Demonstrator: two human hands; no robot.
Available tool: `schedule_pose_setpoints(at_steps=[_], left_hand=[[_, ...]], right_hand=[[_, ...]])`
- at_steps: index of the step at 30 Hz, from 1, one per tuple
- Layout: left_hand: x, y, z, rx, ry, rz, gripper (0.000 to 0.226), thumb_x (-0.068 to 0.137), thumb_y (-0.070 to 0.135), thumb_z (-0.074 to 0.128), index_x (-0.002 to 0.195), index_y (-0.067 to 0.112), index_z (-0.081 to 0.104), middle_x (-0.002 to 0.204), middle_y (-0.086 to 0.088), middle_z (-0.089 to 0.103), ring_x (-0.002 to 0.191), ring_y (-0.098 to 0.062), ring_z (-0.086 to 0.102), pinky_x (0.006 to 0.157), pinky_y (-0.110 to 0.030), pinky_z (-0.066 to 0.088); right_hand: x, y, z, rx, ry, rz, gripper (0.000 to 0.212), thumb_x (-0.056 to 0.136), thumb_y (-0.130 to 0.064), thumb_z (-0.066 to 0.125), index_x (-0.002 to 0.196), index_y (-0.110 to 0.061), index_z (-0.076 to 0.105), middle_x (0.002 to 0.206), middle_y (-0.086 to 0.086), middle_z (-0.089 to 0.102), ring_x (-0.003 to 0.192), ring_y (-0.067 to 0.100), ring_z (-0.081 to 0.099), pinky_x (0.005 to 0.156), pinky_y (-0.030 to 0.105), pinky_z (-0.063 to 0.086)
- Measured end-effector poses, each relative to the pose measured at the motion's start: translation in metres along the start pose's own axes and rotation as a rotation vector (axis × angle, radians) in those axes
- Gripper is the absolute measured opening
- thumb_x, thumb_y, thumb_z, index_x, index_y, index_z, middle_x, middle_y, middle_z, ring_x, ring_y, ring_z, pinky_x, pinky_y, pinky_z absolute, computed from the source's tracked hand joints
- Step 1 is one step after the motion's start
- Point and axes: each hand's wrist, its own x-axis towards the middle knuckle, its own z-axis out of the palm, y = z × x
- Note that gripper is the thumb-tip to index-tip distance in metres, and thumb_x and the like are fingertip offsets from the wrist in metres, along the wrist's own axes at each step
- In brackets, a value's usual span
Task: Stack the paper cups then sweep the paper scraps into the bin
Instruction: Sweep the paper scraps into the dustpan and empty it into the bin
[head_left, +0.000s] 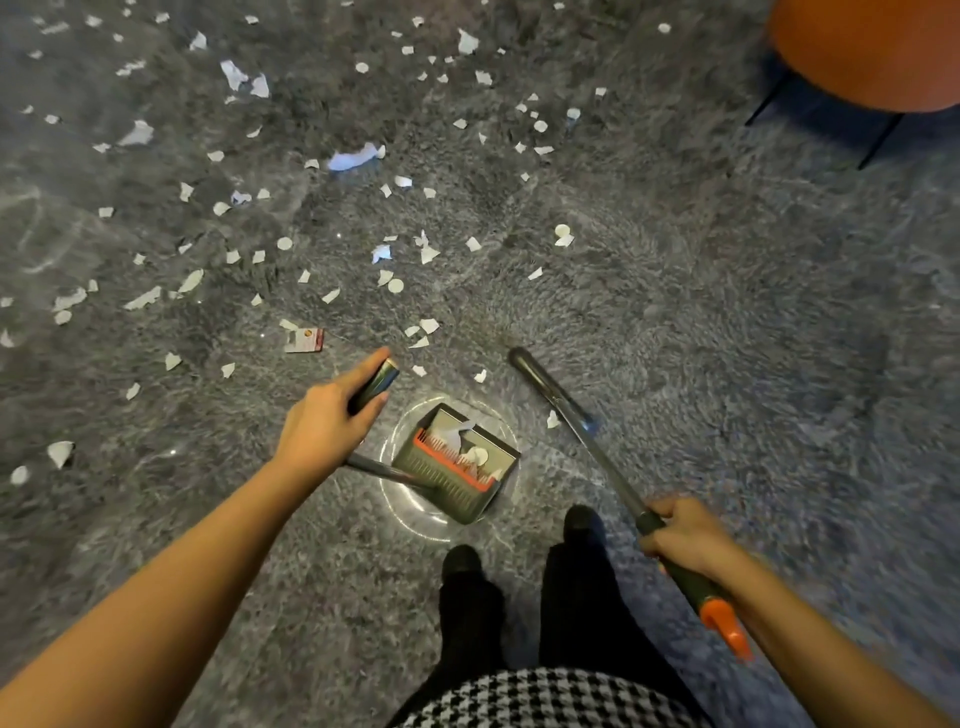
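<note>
White paper scraps (353, 156) lie scattered over the grey shaggy carpet, mostly in the far and left parts. My left hand (327, 421) is shut on the top of the dustpan's long handle. The grey dustpan (457, 462), with an orange comb edge, holds a few scraps and hangs tilted over a clear round bin (400, 499) just in front of my feet. My right hand (680, 540) grips the broom (582, 426) by its dark handle. Its shaft slants up-left to a blurred far end near the carpet. No paper cups are in view.
An orange round seat (862, 52) on thin black legs stands at the far right. A small red and white card (304, 340) lies on the carpet left of my left hand. My black-clad feet (462, 564) stand right behind the bin.
</note>
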Motion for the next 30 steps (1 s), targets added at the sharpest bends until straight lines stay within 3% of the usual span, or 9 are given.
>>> schedule_pose_setpoints(at_steps=[2,8,15,18,22,25,27,30], left_hand=[[-0.005,-0.01,-0.003,-0.023,0.002,0.002,0.055,0.09,0.034,0.061,0.139,0.044,0.04,0.115,-0.005,0.069,0.102,-0.03,0.064,0.075,-0.039,0.051],[-0.017,-0.033,-0.01,-0.052,-0.018,-0.009,0.055,0.09,0.034,0.06,0.14,0.043,0.038,0.111,-0.008,0.07,0.1,-0.031,0.065,0.076,-0.044,0.052],[-0.013,-0.047,-0.015,-0.13,0.036,-0.059,0.053,0.091,0.034,0.06,0.139,0.045,0.039,0.114,-0.005,0.069,0.102,-0.029,0.064,0.075,-0.037,0.05],[-0.008,-0.047,-0.014,-0.169,0.028,-0.074,0.053,0.091,0.031,0.061,0.139,0.043,0.041,0.119,-0.006,0.067,0.106,-0.029,0.063,0.083,-0.042,0.051],[0.005,-0.035,-0.011,-0.118,-0.005,-0.082,0.052,0.091,0.035,0.059,0.139,0.046,0.039,0.118,-0.006,0.067,0.106,-0.031,0.062,0.081,-0.041,0.051],[0.02,-0.024,-0.009,-0.063,0.0,-0.069,0.052,0.092,0.038,0.056,0.14,0.049,0.035,0.116,-0.005,0.067,0.101,-0.031,0.063,0.076,-0.04,0.051],[0.028,-0.017,-0.009,-0.038,0.009,-0.065,0.052,0.093,0.039,0.054,0.14,0.048,0.035,0.114,-0.005,0.068,0.097,-0.031,0.064,0.073,-0.039,0.051],[0.038,-0.012,-0.009,-0.029,0.026,-0.07,0.051,0.093,0.039,0.054,0.14,0.045,0.037,0.117,-0.003,0.066,0.101,-0.031,0.063,0.076,-0.039,0.049]], right_hand=[[-0.005,-0.011,0.026,0.161,0.003,0.035,0.021,0.074,0.014,0.058,0.083,-0.004,0.064,0.04,0.005,0.051,0.025,0.01,0.045,0.031,0.013,0.036],[-0.003,-0.059,0.069,0.48,-0.01,0.039,0.027,0.077,0.015,0.052,0.082,-0.01,0.061,0.037,0.005,0.05,0.025,0.012,0.044,0.03,0.016,0.036],[0.011,-0.099,0.074,0.539,-0.006,-0.002,0.043,0.08,0.015,0.052,0.117,-0.007,0.054,0.059,0.011,0.051,0.025,0.009,0.043,0.029,0.014,0.035],[0.013,-0.1,0.067,0.445,0.015,-0.019,0.04,0.079,0.015,0.052,0.116,0.0,0.057,0.06,0.012,0.051,0.025,0.009,0.043,0.03,0.015,0.035],[0.019,-0.099,0.055,0.157,0.06,-0.06,0.048,0.078,0.009,0.063,0.123,-0.004,0.057,0.07,0.015,0.062,0.032,0.014,0.048,0.032,0.018,0.04],[0.03,-0.103,0.049,-0.082,0.062,-0.111,0.045,0.075,0.004,0.067,0.119,0.001,0.059,0.093,0.023,0.066,0.049,0.02,0.053,0.05,0.03,0.05],[0.033,-0.104,0.049,-0.226,0.043,-0.123,0.04,0.074,0.001,0.067,0.114,0.001,0.061,0.093,0.02,0.066,0.064,0.024,0.057,0.062,0.033,0.05],[0.027,-0.099,0.055,-0.41,-0.027,-0.123,0.028,0.074,-0.004,0.066,0.102,0.001,0.065,0.08,0.012,0.06,0.074,0.019,0.058,0.054,0.022,0.042]])
